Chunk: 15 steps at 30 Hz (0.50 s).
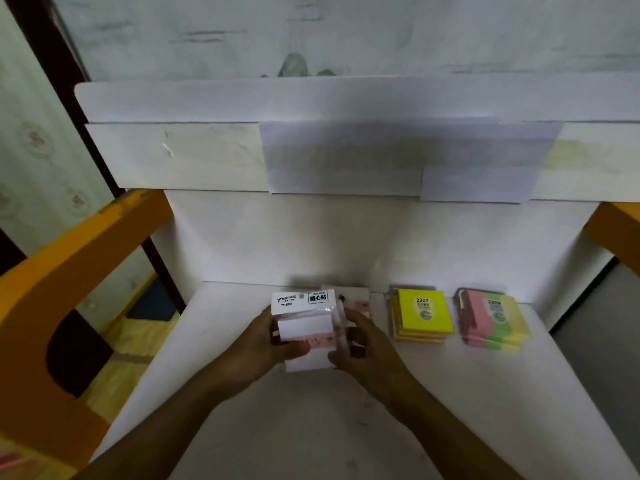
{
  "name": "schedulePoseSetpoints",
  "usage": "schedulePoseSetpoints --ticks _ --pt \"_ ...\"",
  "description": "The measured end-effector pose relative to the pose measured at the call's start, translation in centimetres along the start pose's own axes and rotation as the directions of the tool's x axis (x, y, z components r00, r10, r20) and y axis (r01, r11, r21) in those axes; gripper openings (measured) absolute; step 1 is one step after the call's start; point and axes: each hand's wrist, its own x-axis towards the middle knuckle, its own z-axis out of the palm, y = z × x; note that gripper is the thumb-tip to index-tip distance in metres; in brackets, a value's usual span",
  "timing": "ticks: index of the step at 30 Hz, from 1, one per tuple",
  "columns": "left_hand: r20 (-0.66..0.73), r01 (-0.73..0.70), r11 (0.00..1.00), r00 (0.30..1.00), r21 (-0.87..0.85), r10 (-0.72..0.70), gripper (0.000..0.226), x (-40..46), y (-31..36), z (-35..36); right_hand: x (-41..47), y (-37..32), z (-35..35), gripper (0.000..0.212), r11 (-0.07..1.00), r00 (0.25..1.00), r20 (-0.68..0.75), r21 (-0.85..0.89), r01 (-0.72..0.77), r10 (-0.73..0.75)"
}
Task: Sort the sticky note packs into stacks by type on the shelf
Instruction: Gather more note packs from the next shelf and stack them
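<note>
Now we are pressing the white packs (304, 318) between our left hand (258, 344) and right hand (363, 344), fingers closed around them, low over the shelf (450, 393). Loosely squeezed, they are risking to slide apart and knock the yellow stack (424, 315).

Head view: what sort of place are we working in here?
Probably a home or small stockroom shelf unit, not a shop floor: a white shelf with orange side frames, wooden floor below, and patterned wallpaper at left.
</note>
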Motion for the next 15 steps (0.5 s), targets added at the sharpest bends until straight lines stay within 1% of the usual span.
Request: schedulePoseSetpoints --ticks 2,5,9,11,13,15 --pt "0.017 0.014 1.000 1.000 0.025 -0.015 0.055 -0.1 -0.3 0.5 -0.1 0.5 0.0 0.064 1.000 0.999 0.032 -0.019 0.011 -0.011" --pt "0.014 0.027 1.000 1.000 0.016 -0.028 0.056 -0.1 -0.8 0.7 -0.4 1.0 0.1 0.066 0.999 0.998 0.055 -0.030 0.036 -0.035" --pt "0.009 0.029 0.999 1.000 -0.018 -0.029 0.059 -0.2 -0.7 0.7 -0.6 1.9 -0.2 0.073 0.999 0.998 0.033 0.005 0.044 -0.045" --pt "0.057 0.036 0.999 0.998 -0.023 -0.034 0.059 -0.3 -0.5 0.6 -0.8 2.0 -0.2 0.061 1.000 1.000 0.009 0.003 0.018 -0.018" --pt "0.104 0.050 0.999 0.993 0.011 -0.051 0.057 -0.5 -0.2 0.8 -1.0 1.9 -0.2 0.047 0.996 1.000 0.010 -0.087 0.018 -0.017" --pt "0.129 0.035 0.997 0.991 0.062 -0.043 0.055 -0.7 -0.1 1.0 -1.3 1.4 -0.2 0.039 0.986 0.999 0.025 -0.165 0.041 -0.038"
